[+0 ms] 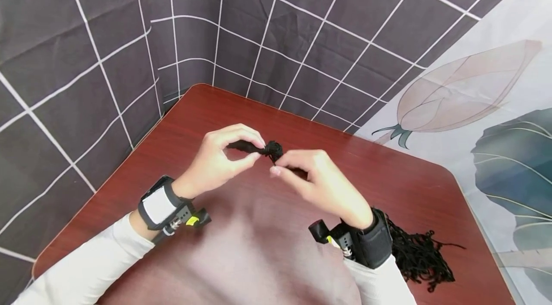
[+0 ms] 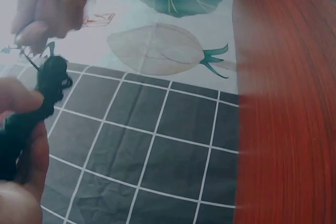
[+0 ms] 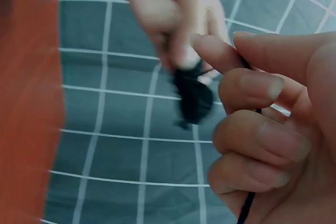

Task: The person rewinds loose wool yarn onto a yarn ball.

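My left hand (image 1: 211, 163) pinches a small bundle of black cord (image 1: 274, 149) between thumb and fingers, above the table. One knotted, looped end of it sticks out past the fingertips toward my right hand (image 1: 324, 189). In the right wrist view, that hand has its fingers curled, holding a single black cord strand (image 3: 247, 208) that runs down through the palm. From the left wrist view, the bundle (image 2: 52, 80) appears dark and thick, with a thin strand rising from it to the right fingertips. Exactly how the strand wraps the bundle cannot be made out.
A loose heap of black cord (image 1: 424, 257) lies on the reddish-brown table (image 1: 168, 152), beside and partly behind the right wrist. Dark grid-patterned cloth (image 1: 276, 22) hangs behind and left of the table, and a white plant-print cloth (image 1: 457, 118) at the right.
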Demonstrator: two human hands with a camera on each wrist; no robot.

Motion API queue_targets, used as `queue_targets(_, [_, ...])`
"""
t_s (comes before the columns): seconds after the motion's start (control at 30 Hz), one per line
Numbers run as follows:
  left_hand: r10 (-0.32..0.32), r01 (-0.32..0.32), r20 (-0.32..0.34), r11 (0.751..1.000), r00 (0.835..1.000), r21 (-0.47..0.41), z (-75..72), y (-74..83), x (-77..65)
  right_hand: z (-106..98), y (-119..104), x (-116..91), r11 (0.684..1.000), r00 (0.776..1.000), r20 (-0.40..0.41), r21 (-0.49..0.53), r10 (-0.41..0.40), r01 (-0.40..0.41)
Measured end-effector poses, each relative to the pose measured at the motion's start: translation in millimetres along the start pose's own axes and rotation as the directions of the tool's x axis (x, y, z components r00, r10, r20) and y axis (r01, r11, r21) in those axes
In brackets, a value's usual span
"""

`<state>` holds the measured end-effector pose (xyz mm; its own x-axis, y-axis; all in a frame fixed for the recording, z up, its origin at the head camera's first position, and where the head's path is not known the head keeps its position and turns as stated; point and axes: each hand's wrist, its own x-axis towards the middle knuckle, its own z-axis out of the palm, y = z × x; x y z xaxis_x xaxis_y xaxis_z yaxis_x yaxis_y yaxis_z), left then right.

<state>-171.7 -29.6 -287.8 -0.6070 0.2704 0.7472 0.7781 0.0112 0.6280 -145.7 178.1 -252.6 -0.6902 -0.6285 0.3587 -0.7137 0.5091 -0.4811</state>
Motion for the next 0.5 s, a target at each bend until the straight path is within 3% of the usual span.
queue_targets(0.1, [0.011, -0.008, 0.066, 0.999, 0.998, -0.050, -1.3, 2.3, -0.8, -11.4, -1.3, 10.8, 1.000, 0.999, -0.053, 0.022, 0.008, -0.007])
queue_targets(0.23, [0.038, -0.022, 0.128, 0.992, 0.991, -0.122, -3.4, 6.2, -0.4, -15.5, 13.7, 22.5, 0.984, 0.996, -0.046, 0.164, 0.072, -0.063])
queue_targets(0.37, [0.076, -0.052, 0.142, 0.986, 0.987, -0.161, -3.7, 9.1, 0.9, -5.6, 34.0, 27.6, 0.933, 0.987, 0.025, 0.324, 0.156, -0.156])
queue_targets(0.5, [0.090, -0.074, 0.100, 0.986, 0.991, -0.151, -3.0, 9.8, 2.4, 5.8, 38.8, 23.9, 0.877, 0.976, 0.086, 0.427, 0.200, -0.218])
